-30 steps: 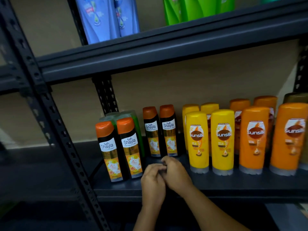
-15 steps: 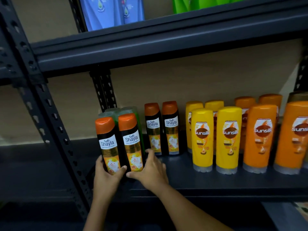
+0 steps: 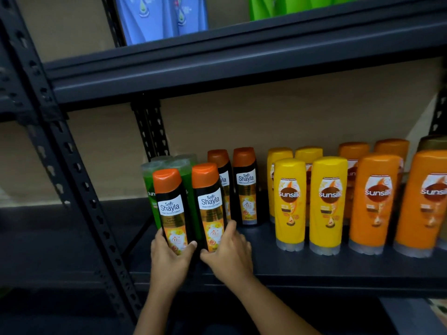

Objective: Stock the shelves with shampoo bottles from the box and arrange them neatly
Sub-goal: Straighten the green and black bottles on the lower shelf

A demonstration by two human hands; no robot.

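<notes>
Head view of a dark metal shelf (image 3: 302,267) partly stocked with shampoo bottles. At front left, the left hand (image 3: 169,257) grips the lower body of a black Safi Shayla bottle (image 3: 173,209) with an orange cap, thumb curled across its front label and fingers wrapped behind its left side. The right hand (image 3: 229,255) grips the base of a second Safi Shayla bottle (image 3: 210,204) just beside the first, thumb at the bottle's front lower edge and fingers curled round its right side. Both held bottles lean slightly to the left (whether their bases touch the shelf cannot be told, as the hands cover them). Directly behind them stand green Sunsilk bottles (image 3: 150,189) with pale translucent caps, largely hidden. To the right, further back on the shelf, two more Safi Shayla bottles (image 3: 245,187) stand upright side by side. Next along are yellow Sunsilk bottles (image 3: 327,204), two in front and two behind, followed by orange Sunsilk bottles (image 3: 376,204) arranged likewise and running to the right edge of view. A perforated steel upright (image 3: 79,180) crosses the left foreground diagonally, and a second upright (image 3: 151,129) rises behind the green bottles. On the upper shelf (image 3: 242,59) stand blue refill pouches (image 3: 159,18) and green refill pouches (image 3: 290,7), cut off at the top edge.
</notes>
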